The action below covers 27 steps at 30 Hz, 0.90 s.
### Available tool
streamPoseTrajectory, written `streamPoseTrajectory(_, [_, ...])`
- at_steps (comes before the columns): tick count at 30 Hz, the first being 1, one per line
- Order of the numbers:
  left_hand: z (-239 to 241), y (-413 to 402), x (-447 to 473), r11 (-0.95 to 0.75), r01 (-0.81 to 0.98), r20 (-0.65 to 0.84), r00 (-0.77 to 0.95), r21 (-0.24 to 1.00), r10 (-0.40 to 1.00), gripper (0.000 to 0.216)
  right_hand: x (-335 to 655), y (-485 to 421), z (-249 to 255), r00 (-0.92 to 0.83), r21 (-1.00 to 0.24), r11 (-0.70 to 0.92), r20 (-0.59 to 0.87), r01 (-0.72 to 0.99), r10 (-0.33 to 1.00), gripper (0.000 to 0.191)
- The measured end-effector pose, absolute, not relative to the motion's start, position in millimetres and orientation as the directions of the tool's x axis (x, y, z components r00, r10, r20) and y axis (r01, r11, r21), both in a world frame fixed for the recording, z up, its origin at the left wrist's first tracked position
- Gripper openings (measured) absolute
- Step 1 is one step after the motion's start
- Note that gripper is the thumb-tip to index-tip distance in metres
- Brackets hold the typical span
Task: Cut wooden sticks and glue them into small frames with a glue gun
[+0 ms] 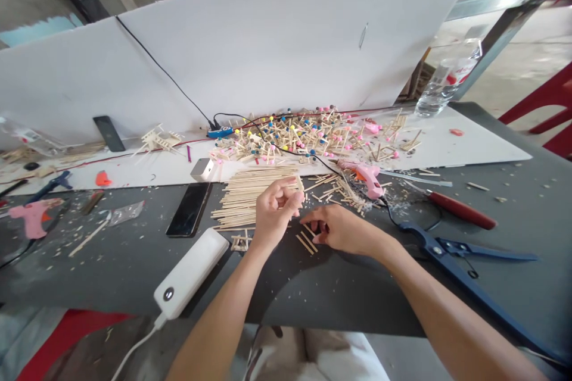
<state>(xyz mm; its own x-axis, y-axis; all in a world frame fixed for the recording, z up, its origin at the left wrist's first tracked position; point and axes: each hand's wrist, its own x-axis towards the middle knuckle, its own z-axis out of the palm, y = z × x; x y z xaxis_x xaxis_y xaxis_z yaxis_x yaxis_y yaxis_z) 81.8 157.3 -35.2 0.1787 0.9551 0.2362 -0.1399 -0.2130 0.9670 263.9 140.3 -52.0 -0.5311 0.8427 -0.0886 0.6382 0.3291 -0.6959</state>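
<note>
My left hand (277,209) is raised over the near end of a bundle of long thin wooden sticks (243,196). Its fingers are closed in a pinch around a small pale wooden stick piece (301,183), mostly hidden by the fingertips. To its right, my right hand (342,229) reaches low over the dark table, thumb and fingers curved and apart. Under and beside its fingertips lie several short cut sticks (306,244); whether it touches one I cannot tell. Left of my left wrist sits a small joined stick frame (241,241).
A pink glue gun (369,178), red-handled tool (462,209) and blue cutter (447,250) lie right. A black phone (189,209) and white power bank (192,274) lie left. Behind is a heap of sticks with coloured balls (290,137); a water bottle (449,80) stands back right.
</note>
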Motion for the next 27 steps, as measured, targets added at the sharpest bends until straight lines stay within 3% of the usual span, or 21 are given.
streamPoseTrajectory(6, [-36, 158, 81, -0.233, -0.127, 0.254, 0.188, 0.964, 0.949, 0.041, 261, 139, -50, -0.515, -0.658, 0.351, -0.065, 0.666, 0.855, 0.040])
streamPoseTrajectory(15, [-35, 158, 81, -0.233, -0.120, 0.252, 0.189, 0.965, 0.949, 0.042, 260, 141, -47, -0.481, -0.688, 0.276, -0.121, 0.672, 0.868, 0.042])
streamPoseTrajectory(27, [-34, 156, 80, -0.251, -0.105, 0.268, 0.202, 0.962, 0.942, 0.041, 258, 142, -59, -0.430, -0.697, 0.252, -0.090, 0.671, 0.898, 0.038])
